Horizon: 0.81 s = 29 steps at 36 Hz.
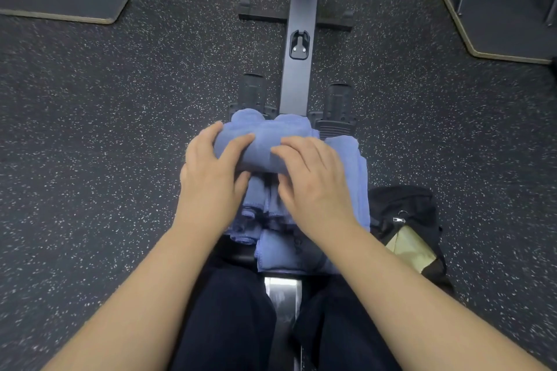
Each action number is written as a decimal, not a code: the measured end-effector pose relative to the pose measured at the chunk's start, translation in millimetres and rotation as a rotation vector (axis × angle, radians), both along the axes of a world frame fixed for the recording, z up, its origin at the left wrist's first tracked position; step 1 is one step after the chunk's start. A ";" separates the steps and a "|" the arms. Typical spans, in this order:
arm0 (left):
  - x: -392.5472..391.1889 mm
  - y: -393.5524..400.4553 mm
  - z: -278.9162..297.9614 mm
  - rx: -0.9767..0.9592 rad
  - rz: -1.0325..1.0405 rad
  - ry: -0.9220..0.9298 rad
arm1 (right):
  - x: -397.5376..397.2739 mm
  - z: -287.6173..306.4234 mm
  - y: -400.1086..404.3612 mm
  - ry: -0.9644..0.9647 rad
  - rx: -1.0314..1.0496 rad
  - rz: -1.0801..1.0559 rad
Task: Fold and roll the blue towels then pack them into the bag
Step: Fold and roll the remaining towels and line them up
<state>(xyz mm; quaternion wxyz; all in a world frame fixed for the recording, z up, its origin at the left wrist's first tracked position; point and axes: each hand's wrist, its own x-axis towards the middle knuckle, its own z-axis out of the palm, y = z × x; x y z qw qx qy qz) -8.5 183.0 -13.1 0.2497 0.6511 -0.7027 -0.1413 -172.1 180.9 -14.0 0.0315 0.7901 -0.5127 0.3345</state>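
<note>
Evidently midway, both hands, left hand [211,172] and right hand [310,178], curl fingers around a half-rolled towel [265,141]; loose towels [349,178] remain, bag [404,208] unpacked.

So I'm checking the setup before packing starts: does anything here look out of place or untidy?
Mostly tidy. Both hands, left hand and right hand, hold a rolled blue towel over the towel pile, which sits on a rowing machine, an odd worktable. The black bag slumps on the floor beside it.
</note>
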 end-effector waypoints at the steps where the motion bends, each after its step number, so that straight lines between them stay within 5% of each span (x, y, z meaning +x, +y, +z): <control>1: -1.0 -0.9 -0.1 0.006 0.012 0.003 | 0.2 -1.2 -1.2 -0.001 0.007 -0.005; 20: -6.1 14.7 8.4 -0.134 0.123 0.056 | 4.1 11.1 -29.8 0.075 0.198 -0.083; 29: -34.2 17.7 17.6 0.068 -0.144 0.470 | -4.1 17.6 -4.2 -0.113 0.275 -0.195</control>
